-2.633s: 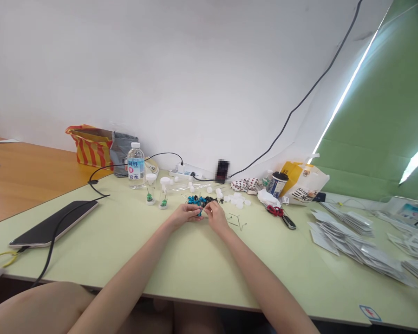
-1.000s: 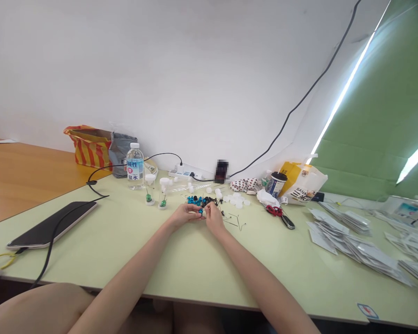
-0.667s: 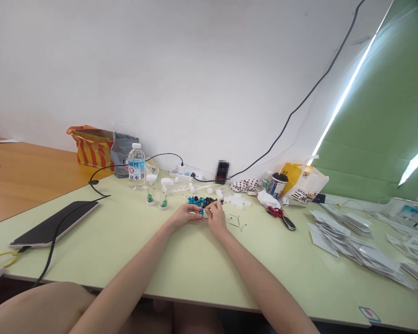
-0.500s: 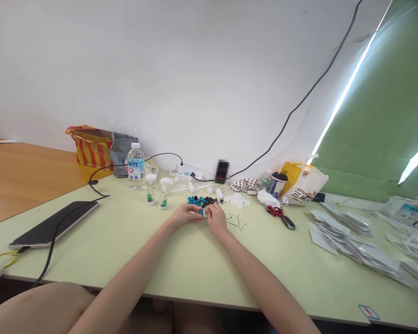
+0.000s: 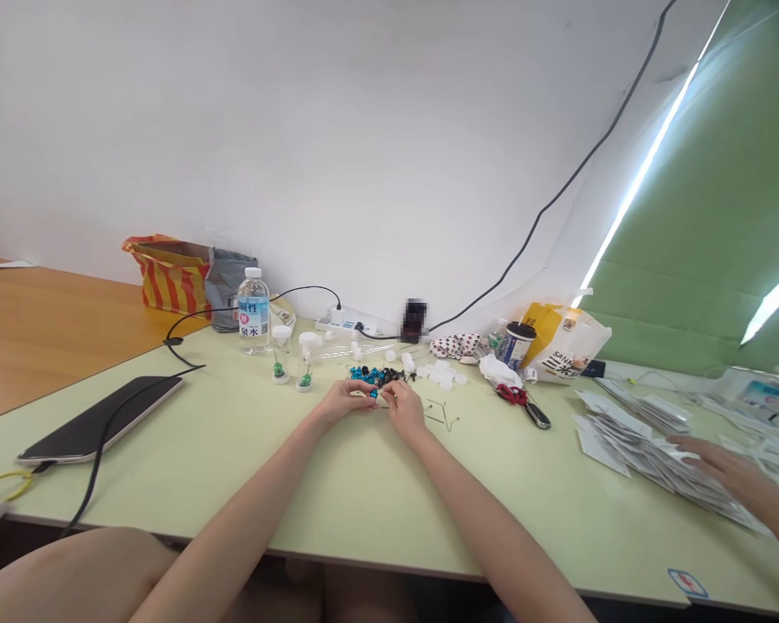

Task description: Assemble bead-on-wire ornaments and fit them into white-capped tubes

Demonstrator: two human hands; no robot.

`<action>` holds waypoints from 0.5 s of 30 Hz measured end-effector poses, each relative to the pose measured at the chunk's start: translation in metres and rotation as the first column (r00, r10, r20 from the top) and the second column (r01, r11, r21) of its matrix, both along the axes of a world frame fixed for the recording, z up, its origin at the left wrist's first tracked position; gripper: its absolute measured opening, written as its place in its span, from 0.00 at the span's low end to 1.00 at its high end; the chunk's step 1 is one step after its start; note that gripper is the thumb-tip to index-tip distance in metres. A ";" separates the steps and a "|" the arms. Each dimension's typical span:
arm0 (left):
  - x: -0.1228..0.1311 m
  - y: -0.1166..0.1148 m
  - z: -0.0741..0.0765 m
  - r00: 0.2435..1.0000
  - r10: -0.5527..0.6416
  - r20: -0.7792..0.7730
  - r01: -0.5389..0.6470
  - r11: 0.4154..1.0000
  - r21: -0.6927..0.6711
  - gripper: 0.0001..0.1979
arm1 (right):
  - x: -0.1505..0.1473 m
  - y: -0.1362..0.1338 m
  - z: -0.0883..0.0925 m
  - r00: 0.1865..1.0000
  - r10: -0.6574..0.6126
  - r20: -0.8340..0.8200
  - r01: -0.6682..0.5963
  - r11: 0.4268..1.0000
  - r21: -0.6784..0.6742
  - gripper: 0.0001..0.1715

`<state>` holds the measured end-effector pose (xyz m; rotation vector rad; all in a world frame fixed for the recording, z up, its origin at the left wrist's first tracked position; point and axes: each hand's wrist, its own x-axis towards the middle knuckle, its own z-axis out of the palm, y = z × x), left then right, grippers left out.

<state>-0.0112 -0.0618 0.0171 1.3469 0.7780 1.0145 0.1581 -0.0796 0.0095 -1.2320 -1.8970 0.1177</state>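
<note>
My left hand pinches a small shiny blue round piece over the pale green table. Close beside it, my right hand has its fingers pressed together; what they hold is too small to make out. Just beyond both hands lie a cluster of blue pieces and some small black pieces. Thin bent metal rods rest to the right of my right hand. Two clear tubes with white caps stand to the left, one a tube with a green piece inside.
White caps lie behind the hands. A water bottle and a tablet are at left. Red-handled scissors and a yellow-white bag sit right. Another person's hand touches stacked white cards.
Another person's hand has come in from the right onto the white cards. My own hands have barely moved, with the blue piece still in the left.
</note>
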 end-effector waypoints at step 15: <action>0.003 0.000 -0.001 0.998 0.030 -0.056 -0.027 0.998 0.060 0.20 | -0.002 0.003 -0.003 0.991 -0.051 0.125 0.053 0.999 -0.009 0.11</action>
